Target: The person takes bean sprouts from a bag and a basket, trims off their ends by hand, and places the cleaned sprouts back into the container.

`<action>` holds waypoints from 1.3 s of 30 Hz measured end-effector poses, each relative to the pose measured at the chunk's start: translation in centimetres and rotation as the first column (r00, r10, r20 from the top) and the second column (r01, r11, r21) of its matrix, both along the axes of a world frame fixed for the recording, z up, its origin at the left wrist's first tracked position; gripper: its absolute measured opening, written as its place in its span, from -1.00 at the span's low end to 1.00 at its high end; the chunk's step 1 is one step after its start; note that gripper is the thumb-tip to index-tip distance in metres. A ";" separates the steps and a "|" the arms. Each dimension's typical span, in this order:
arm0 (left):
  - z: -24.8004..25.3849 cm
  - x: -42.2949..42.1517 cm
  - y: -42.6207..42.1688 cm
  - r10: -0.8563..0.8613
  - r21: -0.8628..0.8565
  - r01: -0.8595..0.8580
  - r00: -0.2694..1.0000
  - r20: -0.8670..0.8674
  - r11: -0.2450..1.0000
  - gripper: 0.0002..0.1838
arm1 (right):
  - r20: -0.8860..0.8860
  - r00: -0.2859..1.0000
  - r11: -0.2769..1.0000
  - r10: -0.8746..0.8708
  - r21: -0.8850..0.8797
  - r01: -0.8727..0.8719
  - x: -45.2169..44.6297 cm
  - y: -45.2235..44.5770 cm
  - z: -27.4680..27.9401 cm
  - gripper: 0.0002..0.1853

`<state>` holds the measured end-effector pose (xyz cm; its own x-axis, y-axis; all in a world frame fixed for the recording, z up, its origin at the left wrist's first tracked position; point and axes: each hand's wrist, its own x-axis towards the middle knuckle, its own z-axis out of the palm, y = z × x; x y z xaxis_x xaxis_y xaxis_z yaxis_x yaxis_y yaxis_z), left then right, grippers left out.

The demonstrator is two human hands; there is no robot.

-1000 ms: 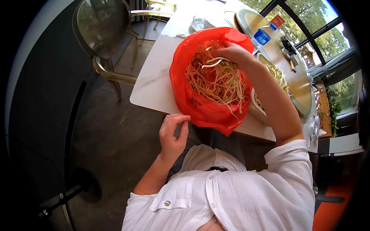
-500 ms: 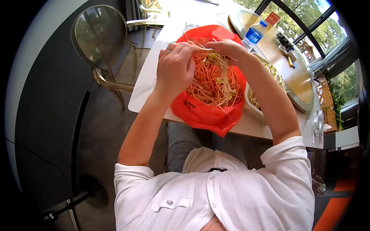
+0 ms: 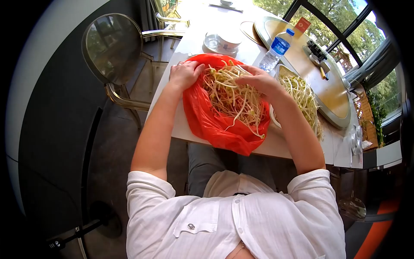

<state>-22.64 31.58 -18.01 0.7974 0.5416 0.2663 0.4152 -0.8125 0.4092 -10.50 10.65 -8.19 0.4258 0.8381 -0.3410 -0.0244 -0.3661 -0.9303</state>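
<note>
A red plastic bag (image 3: 202, 123) stands wide at the mouth near the table's edge, filled with pale bean sprouts (image 3: 235, 99). At the bag's upper left rim, my left hand (image 3: 184, 74) has its fingers curled over the plastic. My right hand (image 3: 261, 82) reaches in from the right, thumb and fingers closed around some sprouts at the top of the heap. Part of the right fingers is hidden among the sprouts. Close to my right forearm lies a white tray (image 3: 276, 120) holding more bean sprouts (image 3: 302, 93), partly covered by that arm.
Beyond the bag are a water bottle (image 3: 277, 49), a white bowl (image 3: 229, 39) and a glass dish (image 3: 211, 42). A round turntable (image 3: 334, 93) sits at the right with small items on it. A transparent chair (image 3: 113, 52) stands left of the white table (image 3: 170, 138).
My hands have moved apart: the left went from the sprouts to the bag's left rim, the right stays on the sprouts at the right. More of the heap and the tray shows.
</note>
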 end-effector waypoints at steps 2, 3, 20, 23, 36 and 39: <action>-0.2 0.2 0.2 -0.006 -0.015 0.006 0.999 0.032 1.000 -0.54 | -0.030 0.999 0.996 -0.035 0.076 0.037 0.4 -0.1 0.6 -0.36; -0.3 0.3 0.3 -0.015 -0.031 0.017 0.998 0.062 0.999 -0.56 | 0.005 0.999 0.995 -0.044 0.093 0.043 0.5 0.0 0.8 -0.34; 2.0 -2.8 -5.7 -0.053 -0.032 0.079 0.872 0.486 0.996 -0.86 | 0.781 0.624 0.998 0.032 0.009 -0.063 0.6 -1.0 1.8 -0.67; 3.4 -4.0 -8.5 -0.139 0.018 0.154 0.834 0.534 0.988 -0.89 | 0.916 0.399 0.996 0.025 0.009 -0.084 -1.7 -4.0 2.0 -0.74; 2.8 -5.7 -12.3 -0.174 -0.041 0.252 0.769 0.615 0.967 -0.92 | 0.850 0.310 0.885 0.427 -0.463 0.052 -4.2 -9.2 0.9 -0.86; 2.6 -5.9 -12.0 -0.122 -0.101 0.228 0.785 0.607 0.968 -0.92 | 0.860 0.292 0.890 0.420 -0.452 0.052 -3.4 -9.7 5.6 -0.88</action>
<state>-28.58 19.54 -15.40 0.5961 0.4851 0.6398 -0.0954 -0.7484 0.6563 -13.93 0.98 -2.60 0.4937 0.8645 -0.0940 0.8622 -0.5007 -0.0764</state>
